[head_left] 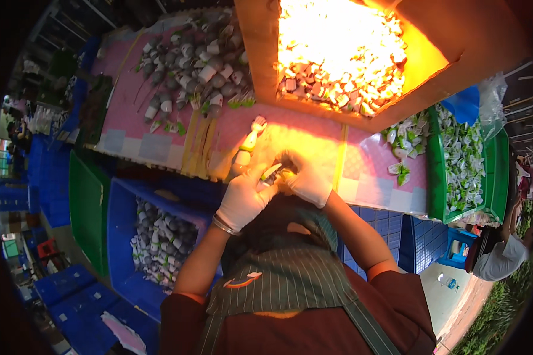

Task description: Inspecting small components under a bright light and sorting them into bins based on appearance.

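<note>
Near the table's front edge, my left hand (pixel 244 198), in a white glove, pinches a small white-and-green piece (pixel 270 173) with a dark part to it. My right hand (pixel 308 179), gloved too, closes on the same piece from the other side; the fingers hide most of it. Just beyond my left hand lies a long pale item (pixel 249 142) with a yellow-green ring, its near end by my fingers. A heap of grey-and-white capped pieces (pixel 204 71) covers the far left of the table.
A cardboard box (pixel 361 122) of small pieces stands at the far side under glaring light. To the right, a green crate (pixel 437 171) holds white-and-green pieces, with some loose pieces (pixel 401 171) beside it. A blue bin (pixel 119 236) of grey-and-white pieces sits lower left.
</note>
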Demonstrator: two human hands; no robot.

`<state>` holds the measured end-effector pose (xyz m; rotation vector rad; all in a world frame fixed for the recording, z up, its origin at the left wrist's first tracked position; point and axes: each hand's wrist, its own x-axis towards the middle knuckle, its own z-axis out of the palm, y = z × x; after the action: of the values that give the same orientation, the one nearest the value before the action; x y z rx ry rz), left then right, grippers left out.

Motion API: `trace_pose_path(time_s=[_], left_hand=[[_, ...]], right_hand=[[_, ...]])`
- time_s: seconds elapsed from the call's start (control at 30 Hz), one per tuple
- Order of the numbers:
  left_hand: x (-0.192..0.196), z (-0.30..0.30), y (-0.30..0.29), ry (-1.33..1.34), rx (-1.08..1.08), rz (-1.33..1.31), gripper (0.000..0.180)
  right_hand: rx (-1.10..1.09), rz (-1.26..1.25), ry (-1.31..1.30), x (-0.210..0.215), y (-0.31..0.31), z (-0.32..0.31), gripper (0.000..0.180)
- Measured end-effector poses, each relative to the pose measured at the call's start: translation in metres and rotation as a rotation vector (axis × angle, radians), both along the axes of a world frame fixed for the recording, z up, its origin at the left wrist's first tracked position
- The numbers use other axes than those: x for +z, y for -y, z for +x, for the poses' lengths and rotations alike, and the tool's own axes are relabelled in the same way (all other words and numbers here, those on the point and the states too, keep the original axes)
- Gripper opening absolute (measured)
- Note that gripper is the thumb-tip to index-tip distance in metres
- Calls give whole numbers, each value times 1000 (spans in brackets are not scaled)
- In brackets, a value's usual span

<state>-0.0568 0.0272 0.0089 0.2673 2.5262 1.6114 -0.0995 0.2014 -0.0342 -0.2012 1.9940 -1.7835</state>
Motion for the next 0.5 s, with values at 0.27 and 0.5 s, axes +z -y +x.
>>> trace_pose_path(time_s=[0.27,0.5], left_hand=[[-2,-6,4,290,127,328,31],[0,-3,-1,338,72,400,33]], right_hand=[[-165,630,-718,100,-43,-112,16],[-624,1269,-979,85,-119,-277,27]])
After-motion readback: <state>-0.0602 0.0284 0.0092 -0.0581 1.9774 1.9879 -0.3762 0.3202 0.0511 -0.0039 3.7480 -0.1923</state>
